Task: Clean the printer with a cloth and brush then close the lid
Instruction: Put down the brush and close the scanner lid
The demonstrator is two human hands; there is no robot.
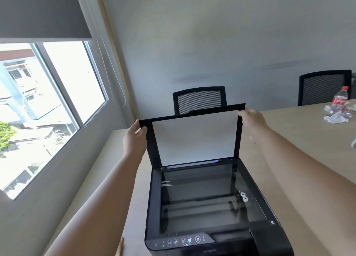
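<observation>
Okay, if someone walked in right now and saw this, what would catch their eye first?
Most likely the black printer on the near table, its lid raised upright with the white underside facing the viewer. The left hand and right hand grip the lid's top corners. After that, the bright window on the left and a cola bottle at far right.

One printer [210, 203] is sitting lower centre; two hands, left hand [134, 138] and right hand [252, 121], are showing mid-frame; two chairs, first chair [200, 99] and second chair [323, 86], are standing behind; one bottle [340, 99] is standing far right.
</observation>
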